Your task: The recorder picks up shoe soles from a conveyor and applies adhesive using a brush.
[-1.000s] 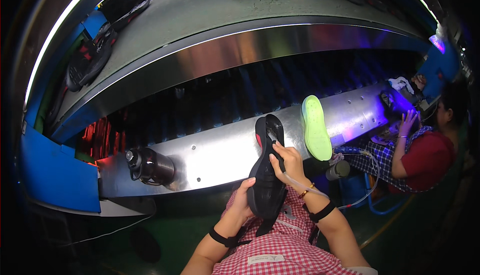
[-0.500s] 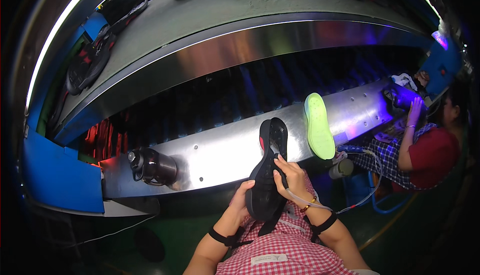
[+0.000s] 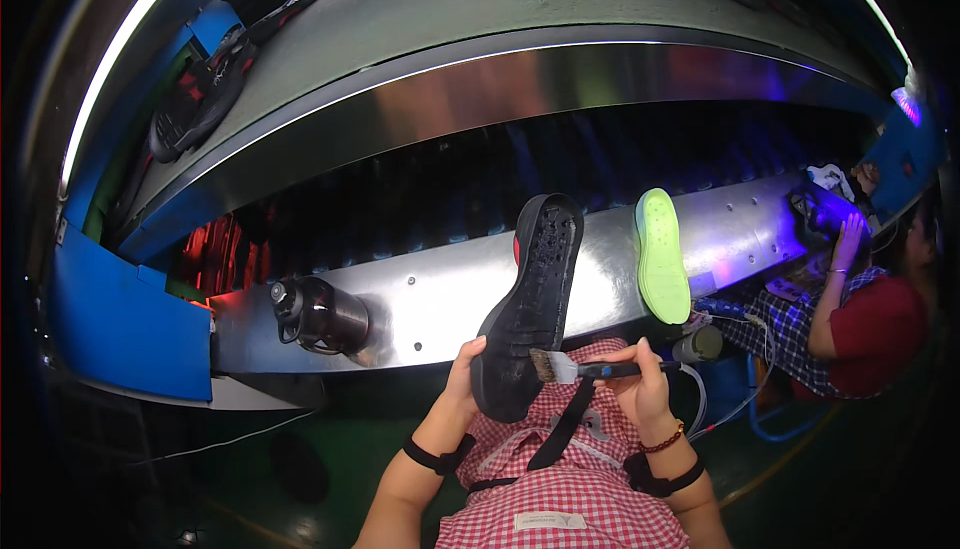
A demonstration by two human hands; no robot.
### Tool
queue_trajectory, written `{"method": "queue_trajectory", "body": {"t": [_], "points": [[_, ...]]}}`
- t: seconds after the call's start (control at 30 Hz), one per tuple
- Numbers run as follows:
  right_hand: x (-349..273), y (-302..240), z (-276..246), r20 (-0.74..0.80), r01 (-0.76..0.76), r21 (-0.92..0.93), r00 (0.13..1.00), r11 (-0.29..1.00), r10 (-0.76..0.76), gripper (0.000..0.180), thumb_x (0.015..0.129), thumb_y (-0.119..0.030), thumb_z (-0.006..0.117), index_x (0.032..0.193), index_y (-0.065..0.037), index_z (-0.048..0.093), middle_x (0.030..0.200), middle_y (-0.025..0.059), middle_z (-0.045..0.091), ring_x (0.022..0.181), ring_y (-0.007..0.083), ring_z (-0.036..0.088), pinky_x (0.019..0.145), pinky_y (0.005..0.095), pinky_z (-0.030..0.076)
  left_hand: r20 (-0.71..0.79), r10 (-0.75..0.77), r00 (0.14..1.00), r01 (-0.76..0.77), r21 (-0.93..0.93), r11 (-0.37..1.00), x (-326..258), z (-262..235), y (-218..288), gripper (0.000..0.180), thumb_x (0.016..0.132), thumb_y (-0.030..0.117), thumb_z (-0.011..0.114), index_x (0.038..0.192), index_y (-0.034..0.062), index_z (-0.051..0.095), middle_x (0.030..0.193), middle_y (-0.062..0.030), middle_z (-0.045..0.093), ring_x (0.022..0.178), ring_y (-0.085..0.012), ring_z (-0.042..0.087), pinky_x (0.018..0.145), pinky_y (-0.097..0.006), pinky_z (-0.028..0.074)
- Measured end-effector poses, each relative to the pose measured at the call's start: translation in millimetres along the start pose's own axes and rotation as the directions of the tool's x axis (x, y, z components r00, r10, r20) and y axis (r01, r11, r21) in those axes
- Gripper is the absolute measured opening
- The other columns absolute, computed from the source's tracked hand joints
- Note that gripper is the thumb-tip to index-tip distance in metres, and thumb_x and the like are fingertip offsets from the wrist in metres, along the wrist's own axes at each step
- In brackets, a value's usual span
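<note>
A black shoe sole [image 3: 535, 299] with a red patch on its side is held up by my left hand [image 3: 464, 377], whose fingers grip the heel's left edge. Its hollow inner face is turned up and looks wet near the heel. In my right hand [image 3: 640, 384] a flat brush [image 3: 575, 367] with brown bristles and a dark handle is gripped. The bristles lie at the right edge of the sole's heel. A thin clear hose runs off from the brush handle's end. To the right, a neon yellow-green sole [image 3: 664, 259] lies on the metal ledge.
A dark jug [image 3: 322, 316] stands at the ledge's left. Black shoe parts [image 3: 205, 89] lie on the grey conveyor belt [image 3: 420, 39] beyond. At the right, a co-worker [image 3: 870, 319] in red handles a dark shoe under violet light. A grey-green container [image 3: 698, 345] sits below the ledge.
The brush has moved from the middle of the black sole down to its heel, its handle now pointing right. More of the sole's inner face shows. The view has shifted slightly.
</note>
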State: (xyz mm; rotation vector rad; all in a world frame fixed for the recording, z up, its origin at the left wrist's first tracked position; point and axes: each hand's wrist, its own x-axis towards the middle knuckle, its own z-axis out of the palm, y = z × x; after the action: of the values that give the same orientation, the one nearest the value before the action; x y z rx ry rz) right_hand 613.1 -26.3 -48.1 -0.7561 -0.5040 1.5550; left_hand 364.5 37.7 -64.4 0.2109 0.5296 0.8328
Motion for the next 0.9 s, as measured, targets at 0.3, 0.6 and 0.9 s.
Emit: {"method": "queue_trajectory", "body": {"t": [0.3, 0.6, 0.9], "points": [[-5, -19, 18, 0.153, -0.085, -0.193, 0.981, 0.977, 0.115, 0.018, 0.091, -0.004, 0.056, 0.098, 0.01, 0.063, 0.098, 0.0243, 0.067, 0.078, 0.0244, 0.069, 0.074, 0.0325, 0.058, 0.104, -0.024, 0.994, 0.023, 0.013, 1.0, -4, 10, -7, 0.054, 0.09, 0.031, 0.049, 0.126, -0.009, 0.05, 0.117, -0.0223, 0.062, 0.1, -0.0301, 0.066, 0.091, -0.04, 0.053], [8, -32, 41, 0.07, -0.196, -0.415, 0.967, 0.888, 0.246, 0.01, 0.089, -0.005, 0.063, 0.087, 0.004, 0.065, 0.081, 0.0124, 0.069, 0.066, 0.0138, 0.067, 0.061, 0.0241, 0.056, 0.11, 0.031, 0.993, -0.04, 0.08, 0.996, -1, 22, -2, 0.055, 0.089, 0.032, 0.051, 0.124, -0.0098, 0.051, 0.115, -0.0221, 0.063, 0.098, -0.0284, 0.066, 0.089, -0.039, 0.053], [22, -6, 49, 0.194, 0.305, -0.758, 0.949, 0.576, -0.247, 0.014, 0.081, -0.005, 0.069, 0.07, 0.001, 0.064, 0.068, 0.0091, 0.067, 0.057, 0.0139, 0.062, 0.054, 0.0255, 0.049, 0.166, -0.057, 0.984, 0.033, 0.147, 0.989, -1, 27, 2, 0.055, 0.086, 0.034, 0.055, 0.123, -0.0083, 0.052, 0.107, -0.0184, 0.065, 0.091, -0.0229, 0.067, 0.081, -0.032, 0.056]]}}
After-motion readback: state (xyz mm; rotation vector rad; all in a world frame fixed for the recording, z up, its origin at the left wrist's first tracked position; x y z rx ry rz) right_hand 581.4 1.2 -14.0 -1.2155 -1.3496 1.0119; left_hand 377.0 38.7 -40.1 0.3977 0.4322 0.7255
